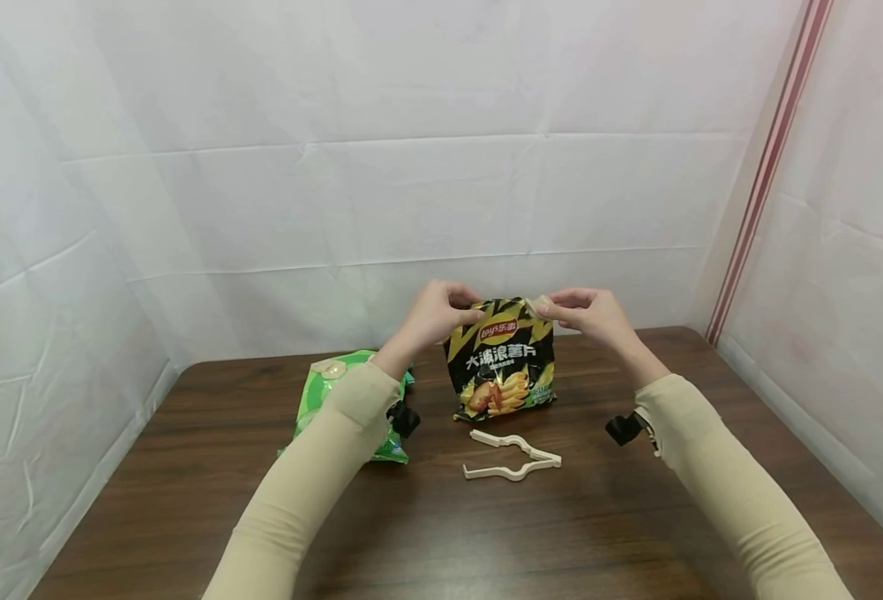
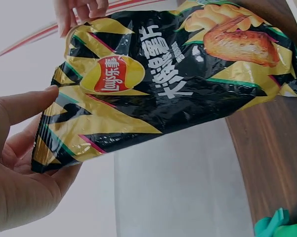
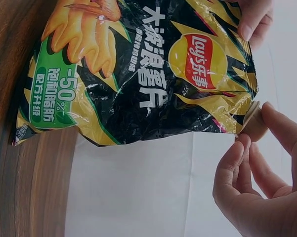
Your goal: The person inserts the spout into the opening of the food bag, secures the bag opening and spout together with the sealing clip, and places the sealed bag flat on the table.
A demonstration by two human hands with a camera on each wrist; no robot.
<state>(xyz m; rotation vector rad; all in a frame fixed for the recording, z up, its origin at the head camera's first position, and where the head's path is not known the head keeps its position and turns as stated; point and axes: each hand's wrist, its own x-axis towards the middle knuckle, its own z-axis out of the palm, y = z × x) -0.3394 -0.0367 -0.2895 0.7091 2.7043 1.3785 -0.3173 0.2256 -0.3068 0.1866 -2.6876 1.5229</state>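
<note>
A black and gold Lay's potato chip bag stands upright, its bottom edge down at the tabletop. My left hand pinches its top left corner, thumb on the printed front and fingers behind. At the top right corner my right hand grips a small beige round cap between thumb and fingers. The cap sits right against the bag's corner, its far side hidden by the fingers. In front of the bag lies a cream bag clip, its two hinged arms spread apart.
To the left lies a green snack bag, partly hidden behind my left sleeve; a beige round piece shows near its top. Everything rests on a dark wooden table. White cloth hangs behind and at both sides.
</note>
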